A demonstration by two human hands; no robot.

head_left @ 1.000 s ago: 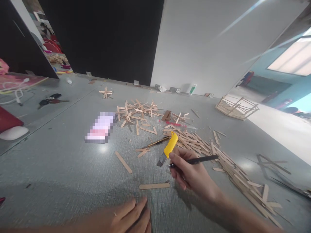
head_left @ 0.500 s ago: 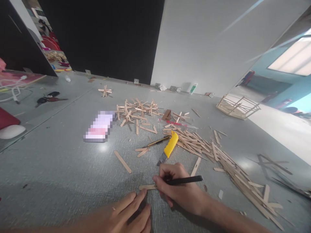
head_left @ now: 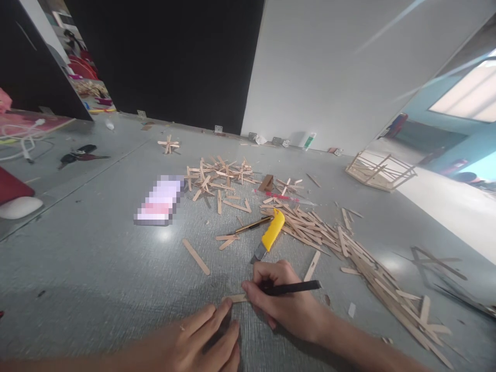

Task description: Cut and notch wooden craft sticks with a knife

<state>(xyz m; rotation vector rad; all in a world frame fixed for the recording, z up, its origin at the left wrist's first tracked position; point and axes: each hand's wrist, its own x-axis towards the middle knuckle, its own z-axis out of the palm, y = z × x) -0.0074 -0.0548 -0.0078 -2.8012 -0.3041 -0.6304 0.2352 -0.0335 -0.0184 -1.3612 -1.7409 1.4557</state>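
A light wooden stick (head_left: 237, 298) lies flat on the grey table between my hands. My right hand (head_left: 284, 299) is closed round a dark pen-like tool (head_left: 296, 287), its tip hidden behind the fingers at the stick's right part. With its fingertips on the stick's left end, my left hand (head_left: 207, 336) rests on the table, fingers extended. Just beyond my right hand is a yellow utility knife (head_left: 273, 230), blade toward me. A second, dark-and-yellow cutter (head_left: 253, 225) lies left of it. Another loose stick (head_left: 196, 257) lies farther left.
A long pile of sticks (head_left: 364, 263) runs down the right side. Joined sticks (head_left: 219, 175) cluster beyond the knives. A pixelated flat object (head_left: 159, 201) lies left, keys (head_left: 79, 155) farther left. A stick frame (head_left: 380, 170) stands back right, before the grey panel (head_left: 329, 67).
My right hand and the dark tool have shifted very slightly left. My left hand stays on the stick. The other objects lie as before.
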